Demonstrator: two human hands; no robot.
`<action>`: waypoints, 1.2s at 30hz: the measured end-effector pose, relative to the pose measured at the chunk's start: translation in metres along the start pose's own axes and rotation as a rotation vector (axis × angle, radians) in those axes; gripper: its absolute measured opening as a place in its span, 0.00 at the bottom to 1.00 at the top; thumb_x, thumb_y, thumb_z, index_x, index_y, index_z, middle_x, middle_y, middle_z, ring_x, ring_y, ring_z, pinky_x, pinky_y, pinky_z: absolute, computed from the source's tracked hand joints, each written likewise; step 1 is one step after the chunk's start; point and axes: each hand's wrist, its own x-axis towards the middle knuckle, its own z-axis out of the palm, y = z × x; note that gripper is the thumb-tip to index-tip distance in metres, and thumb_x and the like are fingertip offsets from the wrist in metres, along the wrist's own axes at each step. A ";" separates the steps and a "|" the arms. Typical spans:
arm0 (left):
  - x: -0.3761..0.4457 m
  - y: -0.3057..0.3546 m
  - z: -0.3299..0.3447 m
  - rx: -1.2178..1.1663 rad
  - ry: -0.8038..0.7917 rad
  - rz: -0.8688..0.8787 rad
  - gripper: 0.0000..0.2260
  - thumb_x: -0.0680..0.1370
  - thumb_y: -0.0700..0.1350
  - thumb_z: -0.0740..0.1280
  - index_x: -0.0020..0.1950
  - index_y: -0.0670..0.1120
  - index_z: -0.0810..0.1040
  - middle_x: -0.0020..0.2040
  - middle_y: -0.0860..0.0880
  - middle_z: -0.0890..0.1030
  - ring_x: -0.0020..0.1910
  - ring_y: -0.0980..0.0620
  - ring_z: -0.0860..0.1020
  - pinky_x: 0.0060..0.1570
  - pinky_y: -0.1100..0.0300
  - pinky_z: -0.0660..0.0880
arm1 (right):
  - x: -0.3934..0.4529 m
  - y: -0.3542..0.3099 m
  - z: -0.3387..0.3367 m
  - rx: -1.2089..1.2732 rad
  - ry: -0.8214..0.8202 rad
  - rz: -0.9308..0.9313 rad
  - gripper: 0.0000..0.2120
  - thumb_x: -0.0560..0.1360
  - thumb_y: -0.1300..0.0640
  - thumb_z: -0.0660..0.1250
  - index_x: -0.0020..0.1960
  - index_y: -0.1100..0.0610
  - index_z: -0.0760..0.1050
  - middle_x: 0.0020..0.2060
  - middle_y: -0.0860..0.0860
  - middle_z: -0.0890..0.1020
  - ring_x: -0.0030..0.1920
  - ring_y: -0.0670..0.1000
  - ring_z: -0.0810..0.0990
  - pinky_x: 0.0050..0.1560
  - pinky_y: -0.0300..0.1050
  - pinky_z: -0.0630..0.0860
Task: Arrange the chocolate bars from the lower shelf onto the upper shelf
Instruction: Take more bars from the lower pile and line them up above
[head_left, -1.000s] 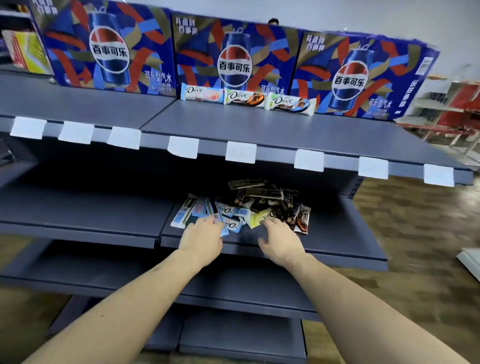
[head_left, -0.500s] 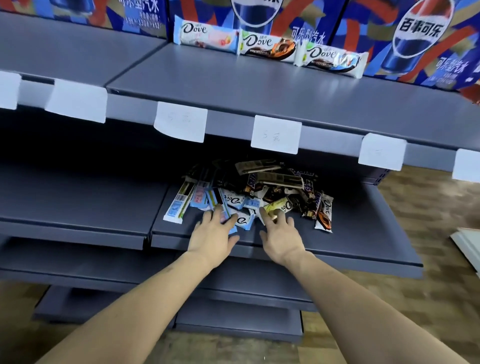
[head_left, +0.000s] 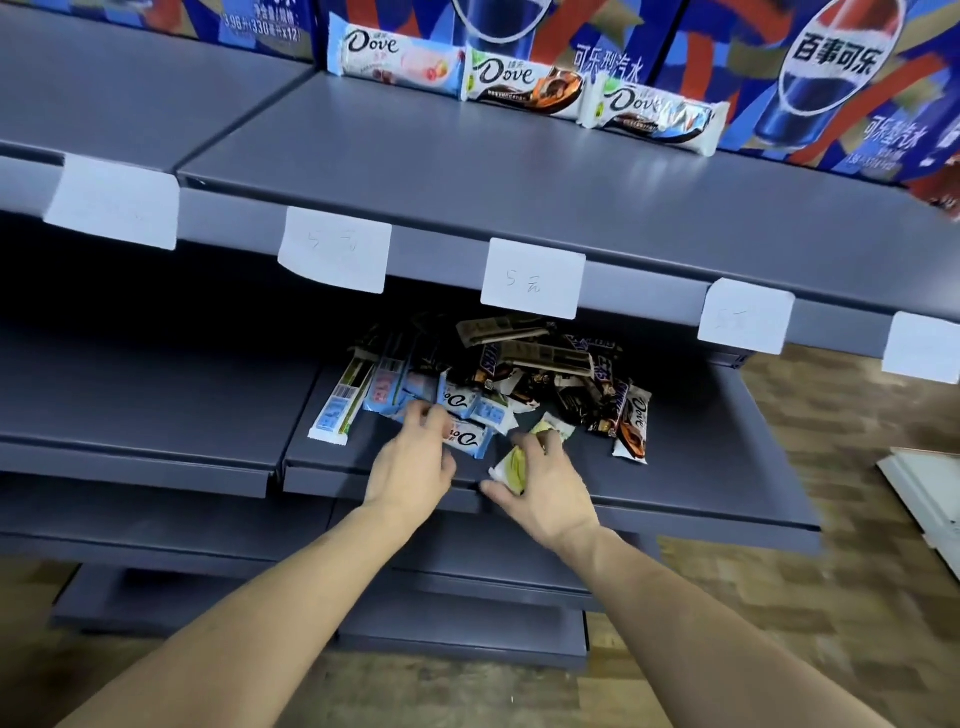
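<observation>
At the front edge of the lower shelf (head_left: 701, 467) our right hand (head_left: 550, 483) curls its fingers round a green-and-white chocolate bar (head_left: 514, 462), whose print we cannot read. Just to its left, our left hand (head_left: 415, 467) rests bent fingertips on a pale blue Dove bar (head_left: 470, 439); whether it grips the bar we cannot tell. Behind the hands lies the heap of chocolate bars (head_left: 519, 374), its rear half lost in shadow under the upper shelf (head_left: 467, 171); Snickers and Dove wrappers can be read there. Paper price tags (head_left: 532, 278) hang on the upper shelf's front edge, with faint handwriting. Along that shelf's back edge three Dove bars (head_left: 524, 85) lean end to end against Pepsi cartons (head_left: 831, 67), which the frame cuts off above.
</observation>
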 end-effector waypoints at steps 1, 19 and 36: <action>-0.001 0.000 0.000 -0.050 0.010 -0.004 0.12 0.76 0.40 0.64 0.58 0.49 0.68 0.62 0.48 0.68 0.35 0.48 0.75 0.35 0.56 0.72 | -0.001 0.003 -0.003 0.032 -0.040 -0.002 0.39 0.69 0.35 0.70 0.73 0.52 0.62 0.65 0.52 0.64 0.64 0.56 0.71 0.62 0.50 0.73; 0.006 0.006 0.012 -0.211 -0.172 -0.253 0.24 0.80 0.44 0.60 0.77 0.48 0.61 0.72 0.41 0.59 0.49 0.43 0.79 0.56 0.53 0.76 | -0.001 0.023 -0.023 -0.090 -0.081 0.024 0.21 0.74 0.45 0.68 0.65 0.49 0.71 0.68 0.50 0.67 0.62 0.56 0.67 0.62 0.49 0.70; 0.001 0.017 0.012 0.031 -0.196 -0.196 0.35 0.76 0.63 0.63 0.76 0.46 0.60 0.69 0.44 0.68 0.63 0.44 0.74 0.55 0.52 0.74 | -0.013 0.055 -0.029 0.002 0.022 0.195 0.23 0.74 0.47 0.69 0.67 0.53 0.73 0.61 0.50 0.71 0.63 0.54 0.69 0.61 0.47 0.70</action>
